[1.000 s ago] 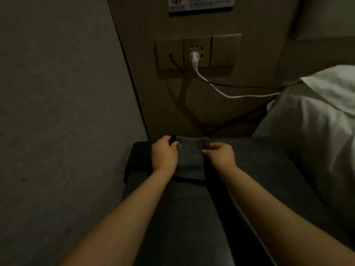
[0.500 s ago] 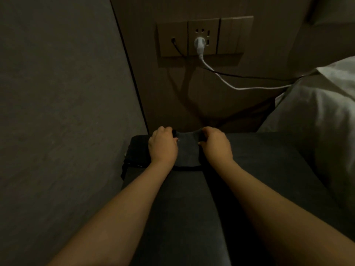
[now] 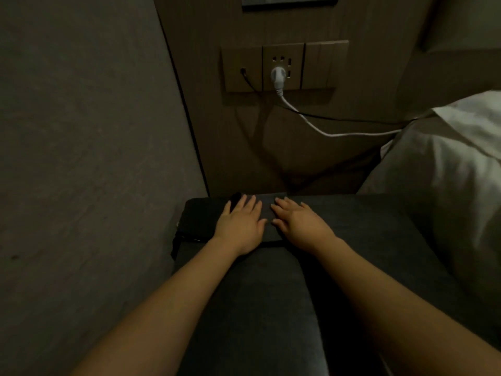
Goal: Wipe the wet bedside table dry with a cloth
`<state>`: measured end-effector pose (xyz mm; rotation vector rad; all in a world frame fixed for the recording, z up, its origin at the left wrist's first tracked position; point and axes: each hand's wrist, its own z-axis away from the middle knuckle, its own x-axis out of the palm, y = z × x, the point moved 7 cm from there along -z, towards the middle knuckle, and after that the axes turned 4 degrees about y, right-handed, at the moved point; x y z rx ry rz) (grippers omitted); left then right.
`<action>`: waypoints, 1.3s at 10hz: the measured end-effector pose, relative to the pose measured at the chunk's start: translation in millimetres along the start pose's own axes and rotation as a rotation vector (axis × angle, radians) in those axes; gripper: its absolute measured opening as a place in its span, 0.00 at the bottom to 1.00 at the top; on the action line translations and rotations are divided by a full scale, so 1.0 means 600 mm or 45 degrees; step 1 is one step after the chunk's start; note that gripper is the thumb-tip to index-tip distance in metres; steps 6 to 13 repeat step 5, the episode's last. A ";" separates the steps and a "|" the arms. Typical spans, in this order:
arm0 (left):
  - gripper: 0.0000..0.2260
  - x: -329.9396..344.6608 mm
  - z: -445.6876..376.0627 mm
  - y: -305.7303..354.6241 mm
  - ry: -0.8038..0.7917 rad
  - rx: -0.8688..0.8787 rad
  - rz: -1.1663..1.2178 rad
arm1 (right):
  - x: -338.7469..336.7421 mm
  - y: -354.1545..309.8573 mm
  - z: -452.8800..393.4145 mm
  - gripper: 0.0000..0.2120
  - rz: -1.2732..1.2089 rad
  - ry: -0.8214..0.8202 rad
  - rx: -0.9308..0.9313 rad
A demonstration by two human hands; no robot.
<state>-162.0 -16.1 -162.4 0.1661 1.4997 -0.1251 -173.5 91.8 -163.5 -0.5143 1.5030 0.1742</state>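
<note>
The left hand (image 3: 240, 226) lies flat on the cloth (image 3: 267, 213), fingers straight and spread, holding nothing. The dark cloth lies at the far edge of the desk (image 3: 366, 226), below the socket (image 3: 282, 67). To the right of the left hand, the right hand (image 3: 301, 223) also presses flat on the cloth with straight fingers. A white cable (image 3: 339, 132) runs from the socket to the bed (image 3: 447, 169).

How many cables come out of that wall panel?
2: a white cable from the middle socket's plug, a black cable from the left plate; both run right behind the bedding.
</note>
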 end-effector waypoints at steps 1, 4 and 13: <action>0.25 -0.008 0.004 0.002 -0.092 0.007 -0.030 | -0.010 0.015 0.015 0.23 -0.032 -0.014 0.085; 0.13 -0.116 0.058 0.055 0.054 -0.070 0.731 | -0.099 0.027 0.092 0.14 -0.775 0.152 0.352; 0.12 -0.160 0.080 0.089 0.100 -0.134 1.073 | -0.136 0.013 0.124 0.10 -1.323 0.215 0.421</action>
